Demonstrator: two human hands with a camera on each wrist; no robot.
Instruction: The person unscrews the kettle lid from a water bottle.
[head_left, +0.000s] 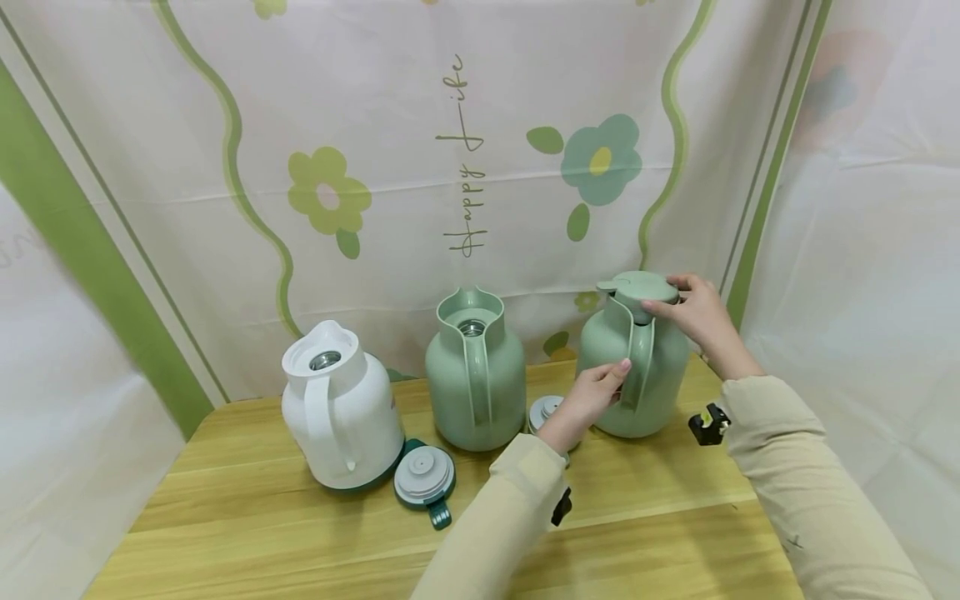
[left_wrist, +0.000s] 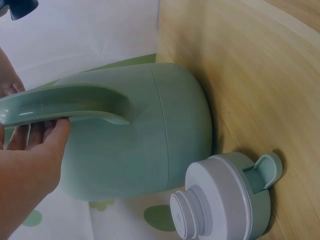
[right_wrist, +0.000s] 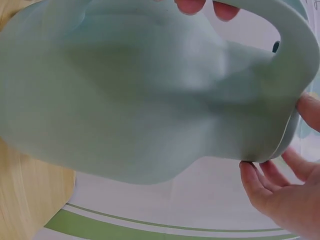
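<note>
A green thermos jug [head_left: 663,379] stands upright at the right end of the table. My left hand [head_left: 588,400] holds its handle [left_wrist: 75,102], fingers curled behind it and thumb along the side. At the jug's mouth sits a green lid [head_left: 637,287] with a small tab pointing left. My right hand [head_left: 697,312] grips this lid by its rim, thumb in front and fingers on the far side. In the right wrist view, the jug's body [right_wrist: 125,110] fills much of the picture, and fingertips touch near its mouth. Whether the lid is fully seated, I cannot tell.
A second green jug [head_left: 476,375], lidless, stands in the middle. Left of it is a lidless white jug [head_left: 348,417]. A grey and dark-green lid [head_left: 424,477] lies upturned before them. Another upturned lid [left_wrist: 225,200] lies beside the held jug, partly behind my left wrist.
</note>
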